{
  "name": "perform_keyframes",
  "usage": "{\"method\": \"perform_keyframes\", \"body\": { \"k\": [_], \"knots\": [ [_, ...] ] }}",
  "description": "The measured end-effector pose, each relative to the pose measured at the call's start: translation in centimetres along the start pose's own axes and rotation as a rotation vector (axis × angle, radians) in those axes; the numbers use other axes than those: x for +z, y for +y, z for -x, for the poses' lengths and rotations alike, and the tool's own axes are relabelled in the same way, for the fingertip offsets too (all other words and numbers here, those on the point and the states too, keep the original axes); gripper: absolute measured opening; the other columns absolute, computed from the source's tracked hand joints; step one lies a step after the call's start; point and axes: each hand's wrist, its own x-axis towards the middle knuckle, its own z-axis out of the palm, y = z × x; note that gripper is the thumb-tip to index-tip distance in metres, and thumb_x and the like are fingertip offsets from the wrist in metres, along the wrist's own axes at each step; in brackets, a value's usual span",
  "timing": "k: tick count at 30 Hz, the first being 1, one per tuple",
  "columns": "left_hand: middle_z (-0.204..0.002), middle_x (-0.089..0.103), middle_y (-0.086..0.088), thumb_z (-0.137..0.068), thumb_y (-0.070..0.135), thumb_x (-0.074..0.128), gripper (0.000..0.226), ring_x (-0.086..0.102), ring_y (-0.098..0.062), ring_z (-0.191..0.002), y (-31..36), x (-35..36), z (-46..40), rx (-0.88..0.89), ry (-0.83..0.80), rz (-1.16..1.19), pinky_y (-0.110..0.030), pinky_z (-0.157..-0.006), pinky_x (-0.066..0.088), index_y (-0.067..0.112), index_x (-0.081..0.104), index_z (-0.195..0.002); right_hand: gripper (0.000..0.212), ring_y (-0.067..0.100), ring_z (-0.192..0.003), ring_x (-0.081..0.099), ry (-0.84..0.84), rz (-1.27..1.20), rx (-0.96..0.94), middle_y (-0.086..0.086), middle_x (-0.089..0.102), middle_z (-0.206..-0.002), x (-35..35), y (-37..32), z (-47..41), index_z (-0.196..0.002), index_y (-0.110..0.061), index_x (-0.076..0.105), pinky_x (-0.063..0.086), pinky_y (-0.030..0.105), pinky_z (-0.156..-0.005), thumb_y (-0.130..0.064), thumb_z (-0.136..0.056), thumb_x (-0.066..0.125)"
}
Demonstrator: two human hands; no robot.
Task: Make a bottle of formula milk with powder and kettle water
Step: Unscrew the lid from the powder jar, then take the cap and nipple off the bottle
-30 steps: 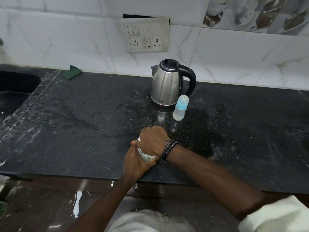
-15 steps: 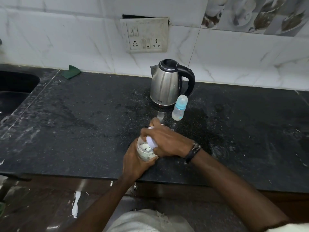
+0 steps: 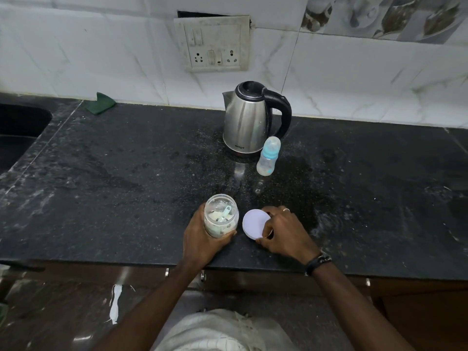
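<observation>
We see that the lid is now off the jar: half a second ago the right hand was still over the jar's mouth, and now it has moved to the right and lowered the lid near the counter.

The black speckled stone counter [image 3: 126, 186] is the largest thing, dusty and with pale scratches, and it meets a white marble-look tiled wall [image 3: 76, 51] that carries a dirty white socket plate [image 3: 212, 44]. At the far left a dark sink [image 3: 17, 127] is cut into the counter, and a small green cloth [image 3: 100, 103] lies at the wall. The brushed steel electric kettle [image 3: 247, 120] with black lid and handle stands upright at the back. Just beside it, to the right and in front, stands the small clear plastic baby bottle [image 3: 268, 157] with a light blue collar and a clear cap.

Our left hand [image 3: 202, 239] wraps around the clear round jar of pale powder [image 3: 220, 215], upright near the front edge; a light blue scoop [image 3: 225, 212] lies inside it. Our right hand [image 3: 283, 231] pinches the flat round white lid [image 3: 255, 224] by its rim, thumb in front and fingers behind, just to the right of the jar and not touching it. This wrist wears a black band [image 3: 317, 260], and one finger has a thin ring [image 3: 286, 209].
</observation>
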Motion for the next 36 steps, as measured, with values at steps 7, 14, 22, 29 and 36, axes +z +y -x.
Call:
{"method": "perform_keyframes", "body": {
  "k": [7, 14, 22, 29, 36],
  "knots": [
    [-0.121, 0.065, 0.014, -0.052, 0.053, 0.090, 0.087, 0.062, -0.005, -0.112, -0.4, 0.2, 0.0, -0.015, 0.003, 0.005, -0.037, -0.095, 0.053, 0.033, 0.054, -0.128, 0.024, 0.031, -0.106, 0.053, 0.032, 0.031, 0.022, 0.003, 0.059, -0.128, 2.6, -0.1, 0.0, -0.082, -0.019, 0.076, 0.047, 0.038, -0.079, -0.042, -0.075, 0.073],
    [-0.122, 0.065, 0.015, -0.054, 0.049, 0.093, 0.087, 0.062, -0.002, -0.112, -0.5, 0.3, 0.0, 0.002, 0.004, 0.021, -0.035, -0.095, 0.053, 0.031, 0.054, -0.130, 0.034, 0.028, -0.124, 0.048, -0.048, 0.011, 0.054, 0.000, 0.050, -0.142, 2.5, -0.3, -0.3, -0.100, -0.024, 0.072, 0.040, 0.039, -0.096, -0.046, -0.074, 0.076],
    [-0.121, 0.065, 0.015, -0.053, 0.051, 0.093, 0.086, 0.061, -0.001, -0.111, -0.3, 0.3, 0.0, 0.014, 0.006, 0.014, -0.029, -0.093, 0.052, 0.033, 0.054, -0.127, 0.045, 0.020, -0.094, 0.063, 0.287, -0.300, 0.233, 0.002, 0.067, -0.105, -1.7, 1.6, -3.7, -0.102, -0.018, 0.065, 0.053, 0.037, -0.081, -0.055, -0.079, 0.073],
    [-0.122, 0.064, 0.016, -0.053, 0.050, 0.094, 0.086, 0.061, 0.000, -0.112, -0.3, 0.2, 0.0, 0.008, 0.003, 0.016, -0.027, -0.094, 0.051, 0.035, 0.053, -0.127, 0.070, 0.036, -0.114, 0.058, 0.487, -0.384, 0.391, 0.017, 0.059, -0.126, -6.0, 3.9, -11.1, -0.131, -0.006, 0.047, 0.050, 0.044, -0.091, -0.038, -0.077, 0.078],
    [-0.122, 0.065, 0.015, -0.052, 0.048, 0.096, 0.089, 0.061, -0.002, -0.112, -0.2, 0.1, 0.1, -0.007, -0.005, 0.029, -0.032, -0.095, 0.053, 0.032, 0.054, -0.129, 0.096, 0.041, -0.119, 0.055, 0.265, -0.317, 0.369, 0.020, 0.055, -0.131, -7.1, 4.6, -15.5, -0.141, -0.010, 0.032, 0.050, 0.048, -0.095, -0.034, -0.068, 0.088]
  ]
}}
